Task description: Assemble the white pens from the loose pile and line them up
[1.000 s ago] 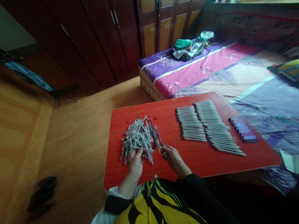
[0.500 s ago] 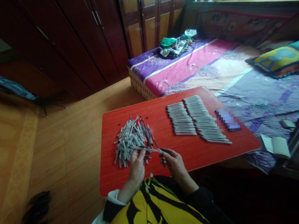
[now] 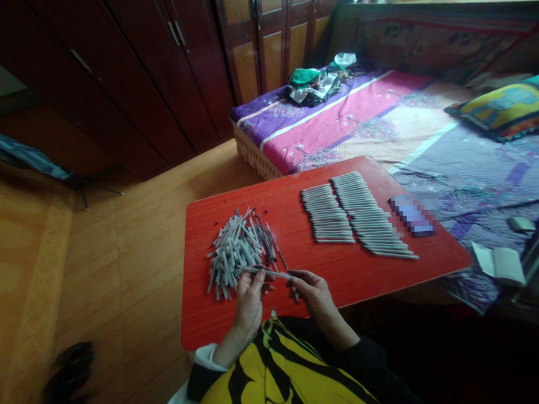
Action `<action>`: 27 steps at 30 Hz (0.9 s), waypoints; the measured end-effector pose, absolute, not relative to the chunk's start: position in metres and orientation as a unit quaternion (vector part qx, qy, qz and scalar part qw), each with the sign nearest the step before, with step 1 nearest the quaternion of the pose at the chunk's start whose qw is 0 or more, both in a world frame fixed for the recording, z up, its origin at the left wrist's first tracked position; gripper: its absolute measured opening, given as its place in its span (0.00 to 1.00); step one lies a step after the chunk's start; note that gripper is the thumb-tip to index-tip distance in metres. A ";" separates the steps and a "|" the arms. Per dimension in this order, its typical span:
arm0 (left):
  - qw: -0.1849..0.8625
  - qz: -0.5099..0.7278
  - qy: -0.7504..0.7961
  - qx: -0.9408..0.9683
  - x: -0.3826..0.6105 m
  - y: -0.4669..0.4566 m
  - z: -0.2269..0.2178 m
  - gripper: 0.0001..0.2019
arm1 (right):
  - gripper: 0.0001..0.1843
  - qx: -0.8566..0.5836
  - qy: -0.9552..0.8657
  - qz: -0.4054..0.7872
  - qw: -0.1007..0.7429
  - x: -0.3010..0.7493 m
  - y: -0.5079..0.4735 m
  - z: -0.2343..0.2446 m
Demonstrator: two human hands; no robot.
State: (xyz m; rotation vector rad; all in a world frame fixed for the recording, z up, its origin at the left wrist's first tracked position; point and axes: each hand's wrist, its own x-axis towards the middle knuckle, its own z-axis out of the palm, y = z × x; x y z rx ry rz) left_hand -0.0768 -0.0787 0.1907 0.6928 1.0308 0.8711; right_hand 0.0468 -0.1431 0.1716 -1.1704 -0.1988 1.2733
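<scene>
Between my two hands, just above the near edge of the pile, is a thin pale grey stick (image 3: 277,274). My left hand (image 3: 250,296) pinches it with thumb and fingers near its middle. The fingertips of my right hand (image 3: 314,290) are closed on its right end. Behind my left hand lies a jumbled pile of short pale grey tubes (image 3: 231,249). Several thin dark rods (image 3: 265,241) lie beside the pile, on its right. To the right, pale sticks with dark left ends lie in two neat rows, a shorter row (image 3: 327,214) and a longer row (image 3: 372,214).
Everything lies on a red table (image 3: 287,198). A blurred-out purple object (image 3: 412,215) is near its right end. Beyond stands a bed (image 3: 337,123) bearing a heap of clothes (image 3: 313,85), a pillow (image 3: 504,108) and an open notebook (image 3: 498,263). Dark wardrobes (image 3: 154,69) line the back.
The held stick has tilted slightly, its right end a little lower. Both hands otherwise stay nearly in place, and the rows and pile look the same.
</scene>
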 end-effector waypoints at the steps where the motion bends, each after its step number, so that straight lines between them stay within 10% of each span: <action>1: 0.725 0.395 0.469 0.314 -0.077 -0.079 0.190 0.14 | 0.19 -0.514 -0.091 0.559 0.644 0.047 -0.144 0.172; 27: 0.774 0.295 0.487 0.277 -0.057 -0.112 0.198 0.17 | 0.20 -0.556 -0.056 0.526 0.641 0.050 -0.193 0.182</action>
